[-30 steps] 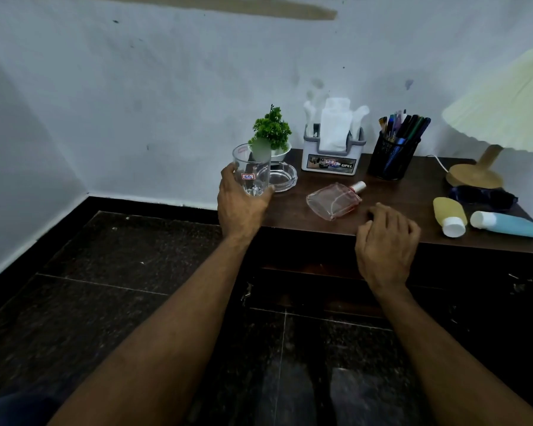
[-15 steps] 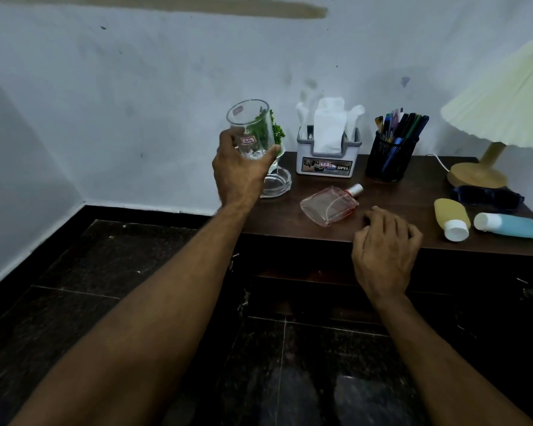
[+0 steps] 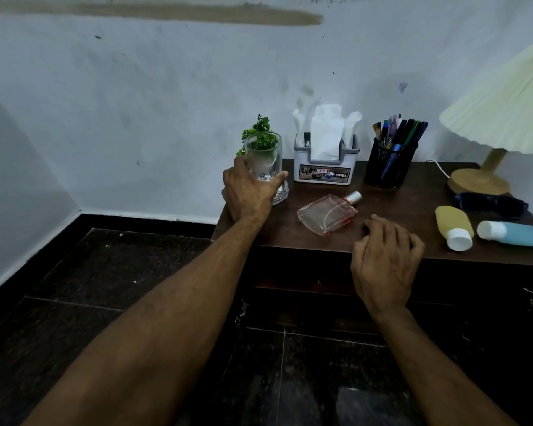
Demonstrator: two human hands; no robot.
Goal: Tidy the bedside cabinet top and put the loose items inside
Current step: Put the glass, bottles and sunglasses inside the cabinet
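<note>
My left hand [image 3: 249,192] is wrapped around a clear drinking glass [image 3: 264,159] at the far left of the dark wooden cabinet top [image 3: 397,210]. The glass stands upright over a glass ashtray [image 3: 282,192], in front of a small green plant [image 3: 259,133]. My right hand [image 3: 385,256] rests at the cabinet's front edge with its fingers loosely curled and nothing in it. A flat pink perfume bottle [image 3: 328,215] lies on its side between my hands. A yellow tube [image 3: 454,227] and a blue tube [image 3: 514,233] lie to the right.
A tissue holder [image 3: 325,161] and a black mesh pen cup [image 3: 389,161] stand at the back against the wall. A lamp [image 3: 492,133] stands at the back right, with dark sunglasses [image 3: 489,204] in front of it. The dark cabinet front [image 3: 474,302] lies below, and tiled floor to the left.
My left hand raised the glass off the cabinet, then brought it down again over the ashtray at the back left. My right hand stayed at the front edge.
</note>
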